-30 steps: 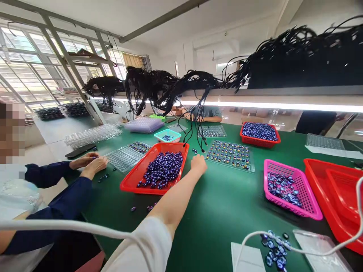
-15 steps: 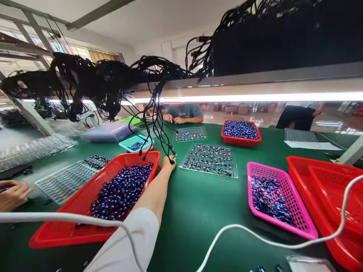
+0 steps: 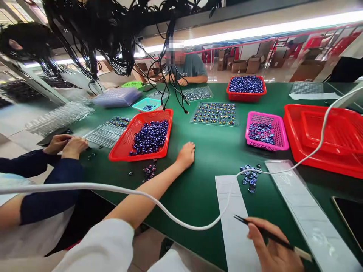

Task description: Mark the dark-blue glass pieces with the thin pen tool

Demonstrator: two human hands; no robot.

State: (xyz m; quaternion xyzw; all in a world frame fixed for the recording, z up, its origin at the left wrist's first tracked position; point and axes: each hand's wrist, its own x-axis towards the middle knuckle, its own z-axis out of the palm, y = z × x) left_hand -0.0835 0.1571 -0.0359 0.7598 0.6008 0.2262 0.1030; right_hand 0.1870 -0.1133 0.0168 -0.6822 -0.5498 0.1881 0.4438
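My left hand (image 3: 185,155) rests over the green table, right of the red basket (image 3: 113,153) of dark blue shiny parts. Its fingers are curled together, and whatever they may hold is hidden. At the lower right, my right hand (image 3: 273,245) grips black tweezers (image 3: 268,233), their tips pointing left over a white paper strip (image 3: 233,211). Loose blue parts (image 3: 249,175) lie beyond the strip. A clear tray (image 3: 214,113) filled with small parts sits farther back.
A pink basket (image 3: 280,132) and large red trays (image 3: 292,121) stand at the right. A white cable (image 3: 181,225) crosses the foreground. At the left, a co-worker's hands (image 3: 74,146) work beside a clear tray (image 3: 106,133). Black cables (image 3: 93,34) hang above.
The view has tilted down. My left hand has drawn back from beside the red basket's far end toward me. My right hand with the tweezers and the paper strip have come into view.
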